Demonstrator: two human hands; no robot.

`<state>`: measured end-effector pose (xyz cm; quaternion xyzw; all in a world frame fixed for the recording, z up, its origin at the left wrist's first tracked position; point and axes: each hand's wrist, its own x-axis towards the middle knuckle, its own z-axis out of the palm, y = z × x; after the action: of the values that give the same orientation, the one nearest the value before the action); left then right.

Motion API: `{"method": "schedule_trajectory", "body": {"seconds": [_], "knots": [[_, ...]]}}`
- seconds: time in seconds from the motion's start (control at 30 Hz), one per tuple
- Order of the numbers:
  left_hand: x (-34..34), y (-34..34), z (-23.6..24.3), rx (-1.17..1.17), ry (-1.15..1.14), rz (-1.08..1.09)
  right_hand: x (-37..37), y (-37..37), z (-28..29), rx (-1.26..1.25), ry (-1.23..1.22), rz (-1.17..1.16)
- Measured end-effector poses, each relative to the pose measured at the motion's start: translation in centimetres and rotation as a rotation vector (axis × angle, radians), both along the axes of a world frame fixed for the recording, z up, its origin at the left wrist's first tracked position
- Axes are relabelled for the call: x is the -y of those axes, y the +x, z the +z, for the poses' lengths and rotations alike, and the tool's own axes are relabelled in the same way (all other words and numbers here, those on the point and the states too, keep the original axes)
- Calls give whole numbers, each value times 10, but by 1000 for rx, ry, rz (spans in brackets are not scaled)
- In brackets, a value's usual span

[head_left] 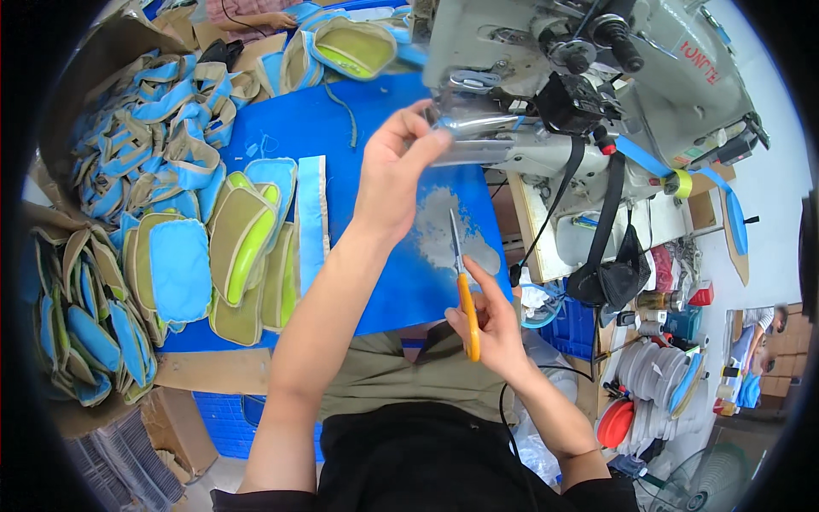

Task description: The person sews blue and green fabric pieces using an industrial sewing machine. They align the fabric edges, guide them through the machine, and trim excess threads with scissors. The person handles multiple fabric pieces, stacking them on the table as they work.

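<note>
My left hand [394, 171] reaches up to the sewing machine [529, 145], its thumb and fingers closed beside the machine's arm. What they pinch is smeared and looks clear and shiny; I cannot make out its kind. Lower and to the right, my right hand [495, 328] grips scissors [466, 299] with orange handles, the blades pointing up and away from me over the blue table [367, 290]. Left of my left forearm lies a light-blue strip with beige edges [312, 213], next to stacked olive, blue and lime-green fabric pieces [243, 239].
Blue-and-beige fabric bands [162, 128] heap up at the far left. A cardboard box [51, 316] of padded pieces stands below them. More pouch-like pieces [354, 47] lie at the back, near another person's hand [277, 20]. Black straps [610, 205] hang from the machine. Tape rolls [653, 375] sit at right.
</note>
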<state>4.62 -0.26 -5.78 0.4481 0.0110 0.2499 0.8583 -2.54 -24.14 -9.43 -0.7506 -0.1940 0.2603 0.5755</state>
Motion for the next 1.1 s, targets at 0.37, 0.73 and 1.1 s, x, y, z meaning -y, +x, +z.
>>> {"method": "schedule_trajectory", "body": {"seconds": [0.37, 0.73, 1.1], "knots": [[4, -28, 0, -123, 13, 80, -7, 50, -36, 576, -518, 136], [98, -246, -127, -439, 585, 15, 13, 40, -46, 684, -423, 165], [46, -265, -103, -395, 1155, 548, 6, -14, -16, 526, -214, 157]]}}
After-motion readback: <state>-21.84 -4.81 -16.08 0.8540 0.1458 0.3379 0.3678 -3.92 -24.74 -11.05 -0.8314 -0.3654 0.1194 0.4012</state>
